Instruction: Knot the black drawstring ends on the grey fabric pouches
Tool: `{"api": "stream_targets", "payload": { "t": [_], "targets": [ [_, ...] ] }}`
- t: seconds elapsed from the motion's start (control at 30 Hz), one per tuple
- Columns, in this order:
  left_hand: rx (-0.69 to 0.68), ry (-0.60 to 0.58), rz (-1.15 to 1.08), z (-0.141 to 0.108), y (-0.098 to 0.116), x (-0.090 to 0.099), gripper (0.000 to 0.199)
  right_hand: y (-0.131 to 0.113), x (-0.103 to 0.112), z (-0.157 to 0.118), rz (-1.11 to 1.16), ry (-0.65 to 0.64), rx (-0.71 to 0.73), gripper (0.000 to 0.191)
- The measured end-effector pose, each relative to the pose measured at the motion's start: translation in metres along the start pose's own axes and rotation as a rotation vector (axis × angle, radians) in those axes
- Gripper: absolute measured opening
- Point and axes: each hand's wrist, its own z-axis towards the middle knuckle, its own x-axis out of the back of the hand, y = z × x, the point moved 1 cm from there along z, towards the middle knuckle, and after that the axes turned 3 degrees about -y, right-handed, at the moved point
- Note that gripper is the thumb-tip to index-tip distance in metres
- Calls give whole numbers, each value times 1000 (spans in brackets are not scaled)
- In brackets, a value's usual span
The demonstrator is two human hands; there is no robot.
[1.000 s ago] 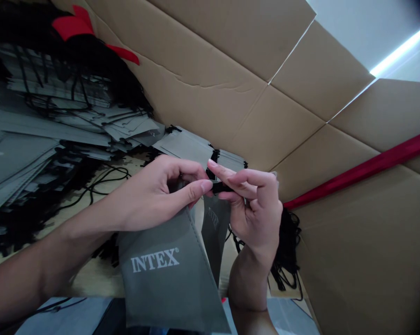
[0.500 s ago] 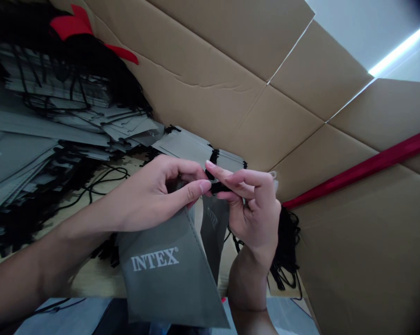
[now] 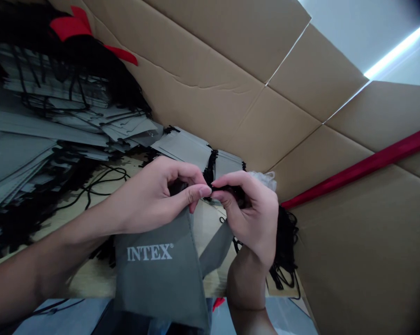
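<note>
Pinching gray INTEX pouch (image 3: pixel 157 277) near its top in left hand (image 3: pixel 164 195), hung past front edge of desk (image 3: pixel 93 281); pinching black strip (image 3: pixel 235 190) in right hand (image 3: pixel 253 209). Best worked close together, under light tension.

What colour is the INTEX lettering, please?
The INTEX lettering on the grey fabric is white, clearest in the head view.

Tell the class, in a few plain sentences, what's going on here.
A person is working with both bare hands at a table. A grey pouch marked INTEX hangs from the left hand, whose thumb and fingers are pinched together. The right hand pinches a black bit close by, fingertips nearly meeting the left's. Grey stacks lie to the left, black cords to the right.
</note>
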Motion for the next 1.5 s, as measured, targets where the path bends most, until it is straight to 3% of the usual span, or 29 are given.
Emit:
{"api": "stream_targets", "payload": {
  "t": [0.3, 0.43, 0.63, 0.87, 1.1, 1.23, 1.37, 1.5],
  "targets": [
    [-82, 29, 205, -3, -7, -2, 26, 1, -4, 1, 24, 91, -23, 18],
    [-143, 45, 118, -1, -7, -6, 25, -1, -5, 3, 22, 122, 43, 22],
    [-109, 26, -75, 1, -11, -9, 25, -3, -12, 5, 33, 203, 180, 30],
    [-65, 0, -156, 0, -6, -8, 14, -2, -16, 7, 71, 285, 173, 32],
    [-86, 48, -82, 1, -3, -7, 17, 1, -9, 7, 134, 185, 167, 26],
    [-82, 16, -39, 0, -6, -4, 20, 4, -5, 7, 114, 194, 163, 23],
    [-144, 69, 81, -2, -6, 0, 20, 4, -2, 5, 107, 185, 141, 21],
    [-252, 118, 246, -3, -4, 2, 21, 2, -1, 5, 107, 39, 134, 25]
  ]
}}
